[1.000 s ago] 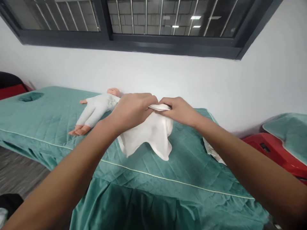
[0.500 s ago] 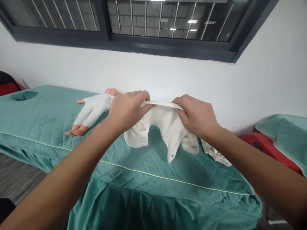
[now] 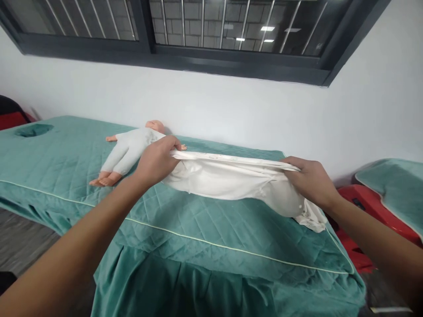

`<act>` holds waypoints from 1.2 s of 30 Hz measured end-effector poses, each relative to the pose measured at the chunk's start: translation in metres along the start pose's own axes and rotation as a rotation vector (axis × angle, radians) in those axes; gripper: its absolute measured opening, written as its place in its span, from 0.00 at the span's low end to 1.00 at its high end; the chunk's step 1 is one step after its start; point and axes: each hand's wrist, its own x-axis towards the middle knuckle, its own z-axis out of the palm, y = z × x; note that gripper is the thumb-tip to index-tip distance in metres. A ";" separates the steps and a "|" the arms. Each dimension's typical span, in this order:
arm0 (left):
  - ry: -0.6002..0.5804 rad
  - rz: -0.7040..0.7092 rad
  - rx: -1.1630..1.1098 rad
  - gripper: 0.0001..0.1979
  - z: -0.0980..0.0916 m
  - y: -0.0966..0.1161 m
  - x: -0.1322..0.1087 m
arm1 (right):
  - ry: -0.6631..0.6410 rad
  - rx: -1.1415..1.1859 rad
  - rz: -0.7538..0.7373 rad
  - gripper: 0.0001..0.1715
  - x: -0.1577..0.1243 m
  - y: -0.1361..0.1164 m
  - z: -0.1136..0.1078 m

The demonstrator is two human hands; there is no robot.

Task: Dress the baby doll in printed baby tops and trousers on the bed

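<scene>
Left forearm (image 3: 90, 233) and right forearm (image 3: 373, 241) bare, stretched forward; left hand (image 3: 158, 160) curled into a pinch; right hand (image 3: 309, 179) likewise, slightly lower in view; hands well apart.

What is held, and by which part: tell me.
A white cloth, by its upper edge: the left hand grips near one end, the right hand near the other.

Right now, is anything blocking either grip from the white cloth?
No, nothing visible is. The left grip and right grip both hold the upper edge of the white cloth, stretched between them over the green cover. The doll lies behind the left grip, not between it and the cloth.
</scene>
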 end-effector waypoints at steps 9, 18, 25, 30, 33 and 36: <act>-0.337 -0.113 0.341 0.19 0.041 0.020 0.025 | -0.330 -0.412 0.052 0.20 0.037 0.030 0.042; -0.416 -0.036 0.114 0.18 0.172 0.064 -0.043 | -0.171 -0.432 -0.061 0.27 -0.013 -0.002 0.190; -0.314 -0.322 0.171 0.21 0.182 0.055 -0.027 | -0.131 -0.429 0.192 0.21 0.011 -0.008 0.203; -0.216 -0.350 0.198 0.18 0.186 0.057 -0.028 | -0.085 -0.447 0.315 0.25 0.016 -0.006 0.211; -0.213 -0.357 0.232 0.19 0.189 0.055 -0.029 | -0.033 -0.449 0.342 0.29 0.015 -0.001 0.214; -0.206 -0.352 0.242 0.19 0.188 0.052 -0.023 | 0.070 -0.336 0.340 0.28 0.017 0.003 0.214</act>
